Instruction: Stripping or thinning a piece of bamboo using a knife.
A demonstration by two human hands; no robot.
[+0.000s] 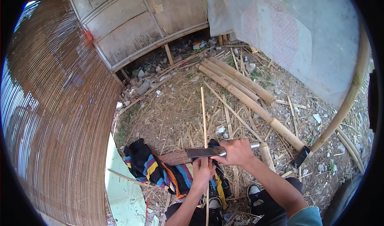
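Note:
My right hand is closed around the metal handle of a broad-bladed knife. Its blade points left and lies across a long, thin bamboo strip. Just below the blade, my left hand grips that strip, which runs away from me and back down between my feet. Behind the knife tip rests a reddish-brown piece of wood, on top of a striped multicoloured cloth. Whether the blade touches the wood is hard to make out.
Thick bamboo poles lie at the far right, with a small black device at one pole's near end. A slatted wall stands left, a pale green board beside it. Splinters and rubble litter the ground. A curved pole rises right.

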